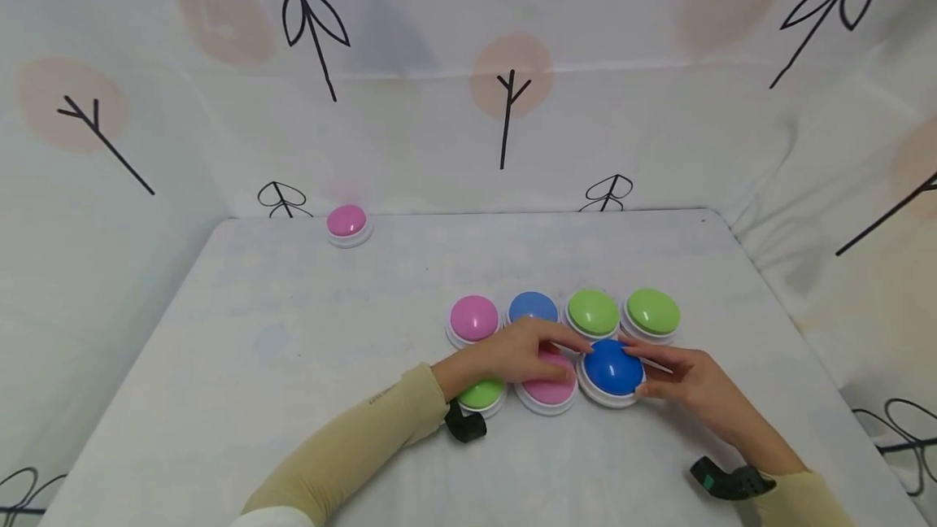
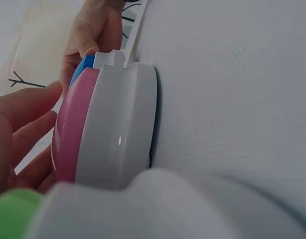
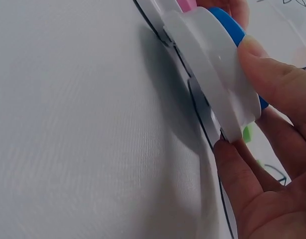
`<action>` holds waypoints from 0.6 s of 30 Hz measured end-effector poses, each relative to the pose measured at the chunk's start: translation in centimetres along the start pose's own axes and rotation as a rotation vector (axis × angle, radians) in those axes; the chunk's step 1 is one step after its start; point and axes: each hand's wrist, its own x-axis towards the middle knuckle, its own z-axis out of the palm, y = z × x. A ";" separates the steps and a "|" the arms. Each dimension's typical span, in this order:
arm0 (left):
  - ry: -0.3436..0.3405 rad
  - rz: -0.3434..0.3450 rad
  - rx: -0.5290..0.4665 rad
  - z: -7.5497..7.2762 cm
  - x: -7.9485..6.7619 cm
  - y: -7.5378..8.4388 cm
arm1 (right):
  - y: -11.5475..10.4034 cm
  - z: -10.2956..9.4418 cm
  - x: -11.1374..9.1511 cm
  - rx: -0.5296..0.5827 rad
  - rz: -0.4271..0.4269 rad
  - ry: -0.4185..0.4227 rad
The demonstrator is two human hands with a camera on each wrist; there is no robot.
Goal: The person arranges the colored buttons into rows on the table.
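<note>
My right hand point(image 1: 699, 385) grips a dark blue push button point(image 1: 615, 367) with a white base at the right end of the front row. The right wrist view shows its white base point(image 3: 213, 64) tilted, with a shadow under it. My left hand point(image 1: 516, 352) reaches over a pink button point(image 1: 551, 393), its fingertips at the blue button's upper left edge. In the left wrist view, the left fingers point(image 2: 31, 107) lie extended beside the pink dome point(image 2: 76, 124). Under the left wrist, a green button point(image 1: 481, 394) is partly hidden.
Behind the front row stand a pink button point(image 1: 473, 320), a lighter blue button point(image 1: 533, 307) and two green buttons, one inner point(image 1: 593, 312) and one outer point(image 1: 653, 312). A lone pink button point(image 1: 347, 223) sits at the back left edge of the white table point(image 1: 241, 332). Patterned cloth point(image 1: 424, 137) hangs behind.
</note>
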 end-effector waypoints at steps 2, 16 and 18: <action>-0.014 0.003 0.015 0.0 0.0 0.0 | 0.0 -0.1 -0.1 -0.005 0.000 0.000; -0.057 0.030 0.059 0.2 0.1 -0.1 | 1.0 -0.3 -0.1 -0.034 0.000 -0.035; -0.052 0.022 0.058 0.2 0.1 -0.1 | 0.9 -0.3 0.0 -0.025 -0.015 -0.045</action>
